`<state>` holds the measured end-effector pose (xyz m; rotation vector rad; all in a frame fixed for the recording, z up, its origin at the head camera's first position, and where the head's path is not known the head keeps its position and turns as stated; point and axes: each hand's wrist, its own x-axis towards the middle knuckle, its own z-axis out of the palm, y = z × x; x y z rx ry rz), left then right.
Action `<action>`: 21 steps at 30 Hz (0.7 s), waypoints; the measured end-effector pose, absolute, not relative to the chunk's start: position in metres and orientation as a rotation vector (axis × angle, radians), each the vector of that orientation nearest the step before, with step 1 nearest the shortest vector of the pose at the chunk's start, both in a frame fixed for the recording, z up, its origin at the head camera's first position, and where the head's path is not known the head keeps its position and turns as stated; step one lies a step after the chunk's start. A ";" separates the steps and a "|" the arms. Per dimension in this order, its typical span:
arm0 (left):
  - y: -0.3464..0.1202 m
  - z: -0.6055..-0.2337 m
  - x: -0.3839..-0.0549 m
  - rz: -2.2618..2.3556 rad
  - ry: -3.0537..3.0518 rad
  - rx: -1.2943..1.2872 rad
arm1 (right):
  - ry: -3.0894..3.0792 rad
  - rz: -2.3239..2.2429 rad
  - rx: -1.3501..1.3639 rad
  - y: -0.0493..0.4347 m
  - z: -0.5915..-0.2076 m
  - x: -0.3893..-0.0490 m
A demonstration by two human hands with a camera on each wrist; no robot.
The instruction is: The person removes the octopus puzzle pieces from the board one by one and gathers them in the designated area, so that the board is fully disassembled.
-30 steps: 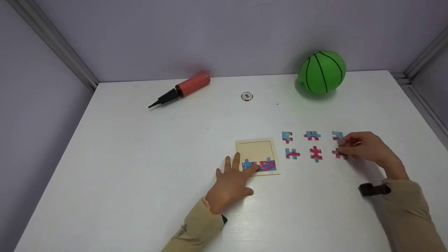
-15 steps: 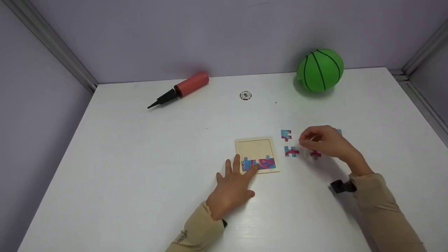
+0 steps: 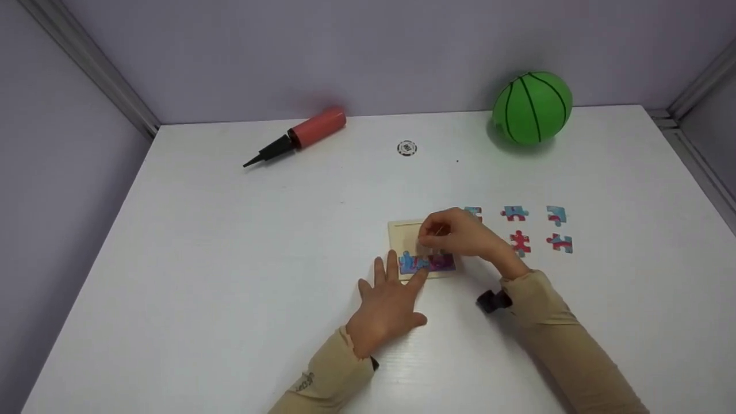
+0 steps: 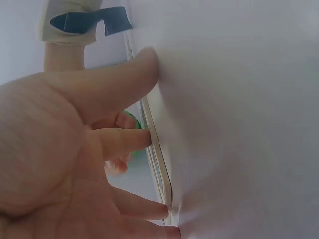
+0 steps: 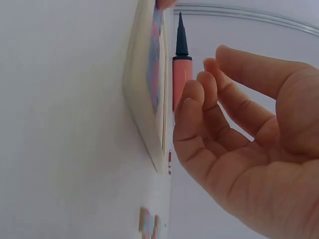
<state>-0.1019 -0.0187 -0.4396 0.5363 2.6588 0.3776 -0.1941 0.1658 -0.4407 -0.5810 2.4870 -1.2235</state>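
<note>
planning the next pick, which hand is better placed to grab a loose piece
Probably the right hand: no piece shows in its grasp and it is nearer the loose pieces, while the left hand touches the tray.

Left hand (image 4: 65, 149) touches wooden board (image 4: 160, 167); green ball (image 4: 137, 122) partly shows behind.

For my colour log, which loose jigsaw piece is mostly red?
The knobbed red jigsaw piece, left one of two visible in the nearer row; others in view show much more blue.

Lettering (image 3: 305, 382) on the left sleeve (image 3: 339, 359) and print (image 3: 407, 148) on the round chip (image 3: 407, 142) are unreadable.
</note>
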 end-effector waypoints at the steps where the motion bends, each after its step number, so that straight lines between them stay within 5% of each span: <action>1: -0.019 -0.439 -0.102 0.370 2.664 0.540 | 2.472 -1.229 -0.586 0.161 -0.441 -0.195; 21: -0.019 -0.439 -0.104 0.253 2.695 0.577 | 2.464 -1.036 -0.674 0.144 -0.442 -0.194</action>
